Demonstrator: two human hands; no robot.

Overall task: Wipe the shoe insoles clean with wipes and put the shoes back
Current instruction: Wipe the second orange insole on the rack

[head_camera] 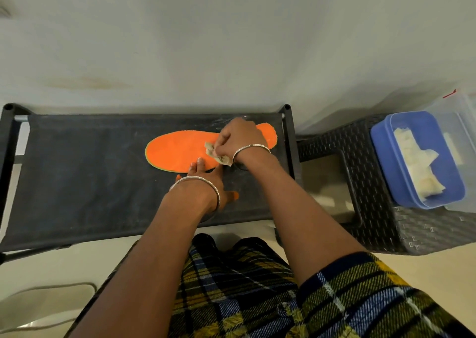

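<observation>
One orange insole, thin green rim, flat and lengthwise on the dark fabric shelf; broad end left, narrow end right. Crumpled beige wipe on the insole's near edge, pinched by the right hand. Spare wipes: pale wad in blue tub, well right.

Soft, even indoor light, fairly dim, puts a grey-green cast over the pale wall. Shadows are faint, with blurred edges. A dull sheen shows on the black fabric shelf near its far right corner, and a metal bangle glints. The orange insole looks vivid. Wide-angle distortion bows the shelf's edges. The top left corner is smeared and the centre is sharp.
</observation>
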